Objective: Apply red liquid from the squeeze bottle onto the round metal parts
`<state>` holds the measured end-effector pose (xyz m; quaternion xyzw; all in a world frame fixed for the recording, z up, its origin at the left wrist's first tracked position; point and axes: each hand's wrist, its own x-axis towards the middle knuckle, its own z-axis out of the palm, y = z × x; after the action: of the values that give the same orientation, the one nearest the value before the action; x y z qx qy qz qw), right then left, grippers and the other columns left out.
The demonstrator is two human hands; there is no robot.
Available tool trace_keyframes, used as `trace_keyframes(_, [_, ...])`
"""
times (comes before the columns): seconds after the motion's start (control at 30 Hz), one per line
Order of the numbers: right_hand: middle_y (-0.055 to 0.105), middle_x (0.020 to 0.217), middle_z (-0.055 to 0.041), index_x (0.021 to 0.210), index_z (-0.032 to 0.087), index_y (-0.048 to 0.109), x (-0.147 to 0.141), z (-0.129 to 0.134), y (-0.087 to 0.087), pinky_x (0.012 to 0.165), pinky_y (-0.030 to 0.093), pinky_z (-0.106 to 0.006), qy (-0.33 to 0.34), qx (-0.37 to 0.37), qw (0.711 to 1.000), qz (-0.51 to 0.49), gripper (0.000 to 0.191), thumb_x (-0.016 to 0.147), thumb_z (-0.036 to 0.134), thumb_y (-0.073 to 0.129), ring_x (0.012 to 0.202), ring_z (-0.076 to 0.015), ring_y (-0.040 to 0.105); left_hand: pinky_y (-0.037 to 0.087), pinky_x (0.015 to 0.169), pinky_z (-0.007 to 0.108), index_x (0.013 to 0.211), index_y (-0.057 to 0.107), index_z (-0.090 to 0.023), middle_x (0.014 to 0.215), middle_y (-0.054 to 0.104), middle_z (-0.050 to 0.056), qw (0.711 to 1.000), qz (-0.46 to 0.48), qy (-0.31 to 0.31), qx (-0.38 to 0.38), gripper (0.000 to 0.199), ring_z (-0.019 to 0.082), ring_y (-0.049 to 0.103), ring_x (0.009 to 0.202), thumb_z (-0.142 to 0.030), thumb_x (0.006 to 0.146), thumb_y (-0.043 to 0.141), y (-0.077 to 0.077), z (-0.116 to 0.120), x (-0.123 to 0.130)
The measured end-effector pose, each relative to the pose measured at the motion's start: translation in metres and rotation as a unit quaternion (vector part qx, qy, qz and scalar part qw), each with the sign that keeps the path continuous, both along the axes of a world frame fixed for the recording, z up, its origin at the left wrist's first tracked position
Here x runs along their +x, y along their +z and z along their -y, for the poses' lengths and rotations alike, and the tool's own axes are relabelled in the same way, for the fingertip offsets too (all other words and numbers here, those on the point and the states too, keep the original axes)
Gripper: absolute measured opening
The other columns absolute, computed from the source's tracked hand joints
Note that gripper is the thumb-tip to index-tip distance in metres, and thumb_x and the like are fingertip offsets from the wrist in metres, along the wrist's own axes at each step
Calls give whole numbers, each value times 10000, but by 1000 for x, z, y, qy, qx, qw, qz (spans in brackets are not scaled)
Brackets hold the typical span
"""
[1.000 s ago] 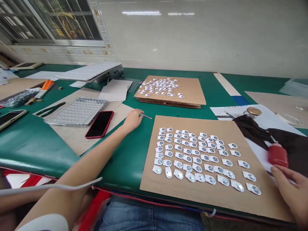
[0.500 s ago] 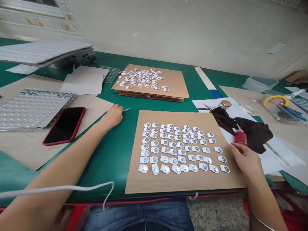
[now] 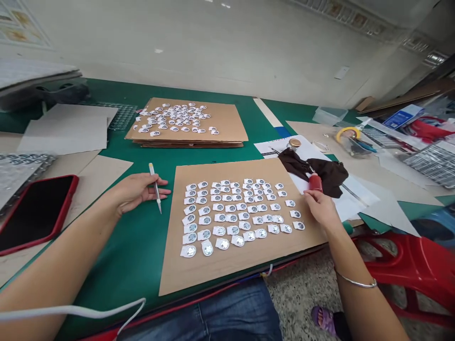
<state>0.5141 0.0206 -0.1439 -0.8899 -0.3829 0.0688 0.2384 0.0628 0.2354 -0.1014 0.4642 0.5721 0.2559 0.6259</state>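
Note:
My left hand (image 3: 140,192), on the green tabletop left of a brown cardboard sheet (image 3: 227,265), closes thumb and fingers on a slim white pen-like tool (image 3: 155,186). Its pointed grey tip faces down toward the table. On the cardboard lie several rows of small round silvery pieces (image 3: 222,244) on white tabs. At the sheet's right edge, my right hand (image 3: 322,208) grips a small red bottle (image 3: 314,183) with a thin metal nozzle, which points at a dark brown cloth (image 3: 325,173). The fingers partly hide the bottle's lower end.
Behind, a cardboard stack (image 3: 227,125) carries a heap of similar pieces. A red-cased phone (image 3: 33,208) lies at left. To the right are a gold-lidded jar (image 3: 294,143), a clear tub with yellow tape (image 3: 348,135) and a red plastic stool (image 3: 415,265). A white cable (image 3: 88,312) crosses the lower left.
The view has swung right, so the table appears shifted left. My left hand has turned, and the white tool now stands steeply, tip down. My right hand still holds the red bottle.

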Motion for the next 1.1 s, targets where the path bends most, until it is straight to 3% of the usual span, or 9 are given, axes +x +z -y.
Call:
trace_keyframes(0.3, [671, 978, -106, 1048, 164, 627, -48, -1, 6, 780, 442, -355, 52, -5, 999, -3, 426, 785, 412, 402, 854, -226, 604, 560, 644, 340, 802, 525, -80, 1008, 608, 154, 999, -25, 33, 7, 97, 232, 653, 797, -156, 846, 485, 9, 6, -28])
trace_keyframes(0.53, [671, 986, -80, 1072, 174, 615, -85, -8, 9, 778, 442, -342, 107, -9, 994, -38, 428, 800, 424, 399, 822, -206, 600, 544, 677, 380, 803, 541, -70, 928, 629, 139, 997, -33, 62, 30, 162, 223, 650, 749, -127, 869, 404, 9, 0, -72])
trace_keyframes(0.73, [672, 966, -69, 1074, 186, 606, -102, -17, 4, 785, 443, -341, 116, -5, 993, -36, 407, 807, 417, 403, 833, -205, 599, 516, 762, 459, 808, 533, -70, 890, 628, 119, 995, -17, 85, 46, 147, 198, 633, 737, -113, 868, 406, 3, -6, -88])
trace_keyframes(0.9, [674, 941, -72, 1066, 189, 613, -85, -13, 15, 754, 453, -325, 107, 7, 994, -4, 394, 804, 416, 426, 757, -182, 599, 518, 788, 420, 831, 531, -79, 909, 624, 86, 988, 14, 117, 104, 220, 179, 624, 784, -163, 917, 347, 3, -5, -93])
trace_keyframes(0.97, [669, 918, -84, 1067, 186, 614, -64, -8, 24, 757, 457, -329, 73, 31, 995, 56, 388, 813, 401, 416, 725, -176, 597, 528, 770, 384, 814, 514, -101, 905, 624, 55, 976, 47, 134, 167, 241, 178, 627, 810, -192, 932, 325, 3, -7, -97])
trace_keyframes(1.1, [623, 1039, -133, 1100, 163, 596, -6, 7, 34, 854, 437, -395, 3, 26, 973, 230, 386, 835, 322, 363, 933, -252, 583, 538, 620, 327, 903, 545, -167, 714, 597, 0, 937, 76, 196, 278, 171, 147, 600, 667, -246, 913, 394, 2, -13, -103])
